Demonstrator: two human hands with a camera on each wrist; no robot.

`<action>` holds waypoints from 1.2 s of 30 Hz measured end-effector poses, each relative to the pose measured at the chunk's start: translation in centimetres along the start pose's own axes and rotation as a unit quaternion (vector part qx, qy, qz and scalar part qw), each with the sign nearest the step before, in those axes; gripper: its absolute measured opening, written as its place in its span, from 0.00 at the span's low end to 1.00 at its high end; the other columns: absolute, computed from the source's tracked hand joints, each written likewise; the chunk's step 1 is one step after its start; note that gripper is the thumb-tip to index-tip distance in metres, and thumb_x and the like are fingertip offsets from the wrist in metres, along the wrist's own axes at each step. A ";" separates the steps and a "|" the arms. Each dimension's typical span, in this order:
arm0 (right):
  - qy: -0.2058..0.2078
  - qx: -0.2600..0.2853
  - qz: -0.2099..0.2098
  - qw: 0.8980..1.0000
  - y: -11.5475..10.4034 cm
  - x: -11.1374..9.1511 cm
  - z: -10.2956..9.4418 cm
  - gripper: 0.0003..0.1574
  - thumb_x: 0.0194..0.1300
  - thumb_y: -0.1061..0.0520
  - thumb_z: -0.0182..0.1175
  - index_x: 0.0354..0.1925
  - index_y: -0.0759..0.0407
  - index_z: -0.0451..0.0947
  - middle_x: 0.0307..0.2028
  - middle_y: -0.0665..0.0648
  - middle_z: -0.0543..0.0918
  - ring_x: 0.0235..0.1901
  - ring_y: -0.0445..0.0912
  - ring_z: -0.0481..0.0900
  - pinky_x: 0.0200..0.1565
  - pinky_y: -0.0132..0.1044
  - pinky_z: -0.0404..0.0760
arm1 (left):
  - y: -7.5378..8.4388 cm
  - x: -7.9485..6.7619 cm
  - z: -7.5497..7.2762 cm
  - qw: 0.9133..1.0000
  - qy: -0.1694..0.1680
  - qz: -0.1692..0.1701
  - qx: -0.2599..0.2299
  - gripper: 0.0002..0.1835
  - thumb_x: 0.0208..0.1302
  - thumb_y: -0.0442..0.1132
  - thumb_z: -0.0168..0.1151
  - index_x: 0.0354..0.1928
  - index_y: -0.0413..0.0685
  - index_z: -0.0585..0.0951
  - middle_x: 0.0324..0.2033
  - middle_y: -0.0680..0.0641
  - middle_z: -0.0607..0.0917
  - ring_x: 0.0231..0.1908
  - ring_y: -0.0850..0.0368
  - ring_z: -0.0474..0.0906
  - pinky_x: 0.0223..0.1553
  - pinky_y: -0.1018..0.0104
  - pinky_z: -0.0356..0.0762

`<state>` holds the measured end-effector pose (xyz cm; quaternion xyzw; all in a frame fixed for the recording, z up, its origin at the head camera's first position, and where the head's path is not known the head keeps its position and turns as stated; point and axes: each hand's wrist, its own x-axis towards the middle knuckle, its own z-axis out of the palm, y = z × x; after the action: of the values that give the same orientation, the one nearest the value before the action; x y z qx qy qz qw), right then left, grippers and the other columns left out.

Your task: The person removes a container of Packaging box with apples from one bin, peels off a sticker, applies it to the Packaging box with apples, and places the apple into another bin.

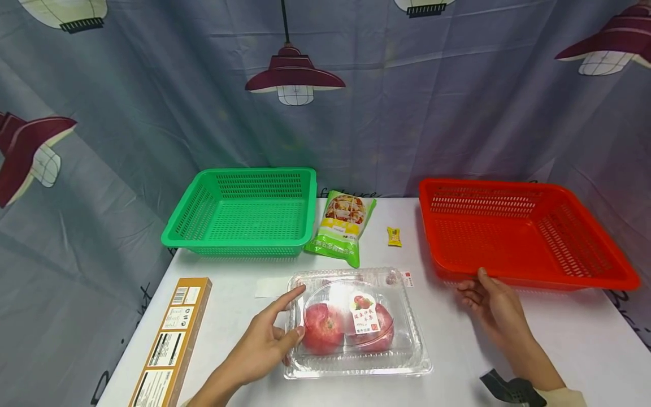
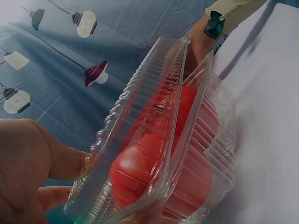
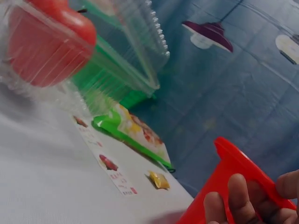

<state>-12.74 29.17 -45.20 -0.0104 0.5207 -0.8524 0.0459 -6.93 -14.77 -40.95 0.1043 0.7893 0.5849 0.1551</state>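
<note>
A clear plastic clamshell box [image 1: 412, 345] with red apples [image 1: 323, 328] inside lies near the front of the table. Its lid stands slightly ajar in the left wrist view. My left hand [image 1: 261, 342] is at the box's left side, index finger and thumb extended and spread, their tips touching the lid [image 2: 140, 107]. My right hand [image 1: 495, 305] holds the near rim of the red plastic basket [image 1: 539, 277], thumb over the rim and fingers curled below it. In the right wrist view, fingertips [image 3: 238, 189] show against the basket's red wall.
A green basket [image 1: 239, 249] stands at the back left. Between the baskets lie a green and yellow food bag [image 1: 341, 229] and a small yellow packet [image 1: 394, 237]. A long brown carton [image 1: 173, 339] lies along the left edge. Printed labels [image 3: 110, 162] lie on the table.
</note>
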 end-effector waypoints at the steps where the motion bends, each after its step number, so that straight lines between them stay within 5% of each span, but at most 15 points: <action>1: -0.002 -0.005 -0.003 1.000 0.1 0.0 0.0 0.22 0.78 0.53 0.45 0.40 0.65 0.81 0.35 0.58 0.85 0.35 0.47 0.82 0.39 0.34 0.81 | 0.1 0.1 0.0 1.000 0.000 0.000 -0.002 0.40 0.67 0.31 0.61 0.73 0.76 0.60 0.65 0.32 0.62 0.15 0.49 0.79 0.16 0.65 0.73; 10: 0.020 -0.086 -0.019 0.996 0.3 0.2 -0.2 0.24 0.78 0.51 0.46 0.40 0.68 0.81 0.34 0.55 0.84 0.35 0.46 0.83 0.35 0.32 0.80 | 1.3 1.1 -0.2 0.999 0.007 0.007 -0.031 0.39 0.66 0.29 0.61 0.74 0.67 0.60 0.66 0.32 0.61 0.14 0.49 0.78 0.19 0.58 0.77; 22: 0.062 -0.113 -0.016 0.992 0.5 0.2 0.0 0.24 0.76 0.48 0.50 0.35 0.66 0.81 0.29 0.53 0.82 0.32 0.44 0.82 0.31 0.32 0.79 | 3.3 2.7 -0.7 0.999 0.015 0.025 -0.038 0.39 0.68 0.29 0.60 0.75 0.66 0.59 0.63 0.31 0.62 0.16 0.49 0.79 0.19 0.63 0.76; 36: 0.066 -0.134 -0.024 0.989 0.7 0.0 0.1 0.28 0.78 0.48 0.47 0.28 0.65 0.77 0.25 0.54 0.80 0.29 0.45 0.81 0.33 0.32 0.77 | 4.7 4.6 -0.1 0.996 0.011 0.056 -0.065 0.38 0.67 0.26 0.59 0.75 0.58 0.60 0.63 0.32 0.59 0.17 0.55 0.75 0.20 0.52 0.80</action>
<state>-12.72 28.78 -45.77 0.0271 0.6315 -0.7748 -0.0105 -11.34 -11.85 -36.99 0.1313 0.7442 0.6439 0.1196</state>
